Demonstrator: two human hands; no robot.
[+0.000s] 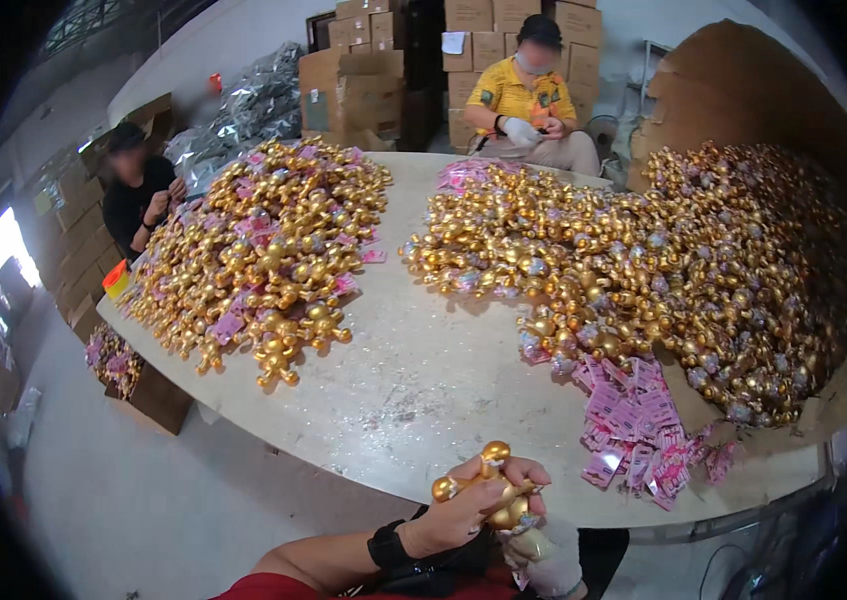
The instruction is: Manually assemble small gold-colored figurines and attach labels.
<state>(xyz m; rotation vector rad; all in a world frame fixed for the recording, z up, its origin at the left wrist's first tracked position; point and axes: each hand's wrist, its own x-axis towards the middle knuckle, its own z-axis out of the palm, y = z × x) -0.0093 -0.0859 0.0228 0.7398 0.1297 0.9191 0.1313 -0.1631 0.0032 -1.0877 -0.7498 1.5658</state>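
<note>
A shiny gold figurine (511,512) with rounded, balloon-like limbs is held just past the table's near edge. My left hand (463,510), bare and with a black band at the wrist, is closed around its left side. My right hand (549,562), in a pale glove with fingertips showing, grips the figurine from the right and below. The hands hide part of it. Nearest to my right hand on the table lies a heap of pink printed cards (633,425).
A light table (383,350) bears a left pile of gold figurines (273,250) and a larger right pile (683,270) against brown cardboard (743,90). One person in yellow (523,105) sits across, another in black (133,195) at left. Cartons (353,90) stand behind.
</note>
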